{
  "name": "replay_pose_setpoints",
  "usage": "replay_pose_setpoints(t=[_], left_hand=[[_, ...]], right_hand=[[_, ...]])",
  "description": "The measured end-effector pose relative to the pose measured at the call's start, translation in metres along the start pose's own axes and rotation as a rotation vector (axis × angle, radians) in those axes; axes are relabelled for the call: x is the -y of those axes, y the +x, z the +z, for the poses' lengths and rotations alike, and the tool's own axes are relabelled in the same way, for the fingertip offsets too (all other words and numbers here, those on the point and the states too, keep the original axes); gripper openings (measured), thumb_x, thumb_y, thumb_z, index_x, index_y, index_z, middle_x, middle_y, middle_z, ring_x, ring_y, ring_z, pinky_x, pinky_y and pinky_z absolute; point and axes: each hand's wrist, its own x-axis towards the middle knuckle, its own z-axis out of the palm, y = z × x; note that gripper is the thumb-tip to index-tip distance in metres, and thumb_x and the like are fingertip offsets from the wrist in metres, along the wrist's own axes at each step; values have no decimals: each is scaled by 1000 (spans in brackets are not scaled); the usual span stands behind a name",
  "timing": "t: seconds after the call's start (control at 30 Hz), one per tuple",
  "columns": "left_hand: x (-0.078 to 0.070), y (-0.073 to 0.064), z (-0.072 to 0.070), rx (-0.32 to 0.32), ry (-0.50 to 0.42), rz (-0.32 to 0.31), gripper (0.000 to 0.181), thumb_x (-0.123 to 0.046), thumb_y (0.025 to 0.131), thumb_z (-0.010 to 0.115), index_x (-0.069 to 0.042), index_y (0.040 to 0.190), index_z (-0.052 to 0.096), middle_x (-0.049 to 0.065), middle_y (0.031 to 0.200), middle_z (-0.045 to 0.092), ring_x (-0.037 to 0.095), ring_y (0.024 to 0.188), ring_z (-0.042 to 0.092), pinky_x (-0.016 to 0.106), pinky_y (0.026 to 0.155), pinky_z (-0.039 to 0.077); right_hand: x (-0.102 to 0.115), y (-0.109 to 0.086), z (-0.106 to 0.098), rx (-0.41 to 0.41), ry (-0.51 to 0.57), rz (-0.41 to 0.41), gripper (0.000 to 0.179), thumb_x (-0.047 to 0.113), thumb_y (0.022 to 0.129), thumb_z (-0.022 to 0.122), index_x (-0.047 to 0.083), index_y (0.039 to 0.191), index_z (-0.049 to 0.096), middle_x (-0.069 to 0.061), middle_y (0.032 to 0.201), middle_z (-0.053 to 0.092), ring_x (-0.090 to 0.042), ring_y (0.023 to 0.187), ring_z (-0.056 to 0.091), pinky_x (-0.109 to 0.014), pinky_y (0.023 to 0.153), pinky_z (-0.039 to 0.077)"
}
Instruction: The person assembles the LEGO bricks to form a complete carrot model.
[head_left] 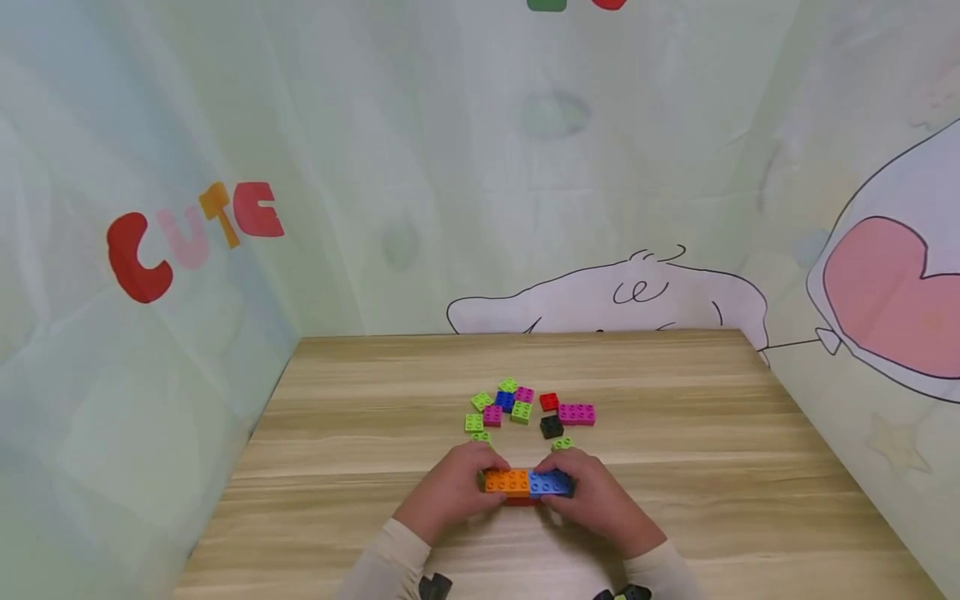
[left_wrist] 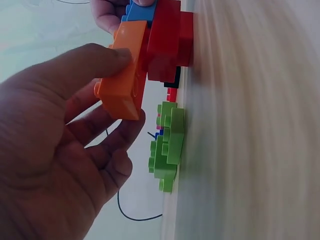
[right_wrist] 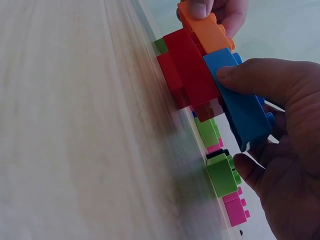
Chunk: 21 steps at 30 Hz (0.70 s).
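My left hand (head_left: 455,487) pinches an orange building brick (head_left: 507,482) between thumb and fingers. Beside it, my right hand (head_left: 592,498) grips a blue brick (head_left: 551,483) of similar length. The two bricks lie end to end over a red brick (right_wrist: 191,65), and a smaller red brick (left_wrist: 186,39) sits under that one at the tabletop. In the right wrist view the thumb presses the blue brick's long side, and one end of that brick overhangs the red. The left wrist view shows the orange brick's end jutting out likewise.
Beyond my hands lie loose bricks on the wooden table (head_left: 337,467): several lime green ones (head_left: 521,412), a dark blue (head_left: 505,401), a small red (head_left: 549,402), a black (head_left: 552,427) and a long magenta brick (head_left: 577,414). Printed fabric walls (head_left: 420,167) stand around the table.
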Motion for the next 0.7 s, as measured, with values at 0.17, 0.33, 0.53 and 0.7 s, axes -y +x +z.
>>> replay_pose_setpoints(t=[0.17, 0.33, 0.53, 0.7], left_hand=[[-1, 3, 1, 22, 5, 12, 32, -20, 82, 88, -18, 113, 80, -14, 105, 74, 6, 96, 62, 34, 92, 54], [-2, 4, 0, 31, 10, 0, 33, -17, 80, 89, -16, 112, 81, -12, 103, 74, 7, 95, 62, 34, 92, 53], [-7, 6, -2, 45, 56, -2, 32, -15, 78, 89, -14, 110, 81, -11, 97, 71, 6, 91, 59, 31, 89, 53], [-10, 6, -2, 34, 96, 40, 31, -14, 78, 89, -12, 108, 81, -10, 94, 69, 7, 87, 56, 29, 86, 52]], right_hand=[[0, -1, 1, -13, 6, -3, 31, 14, 84, 87, 29, 109, 73, 12, 115, 69, -13, 107, 61, -44, 99, 54], [0, -1, 0, -22, 13, -8, 30, 13, 83, 87, 26, 107, 74, 11, 114, 69, -12, 105, 62, -42, 98, 54], [1, -1, 0, -32, 21, -25, 29, 12, 83, 87, 24, 106, 75, 9, 113, 71, -13, 106, 63, -41, 98, 54], [1, 0, 1, -45, 17, -55, 28, 12, 82, 88, 23, 104, 76, 8, 111, 71, -15, 104, 65, -41, 96, 55]])
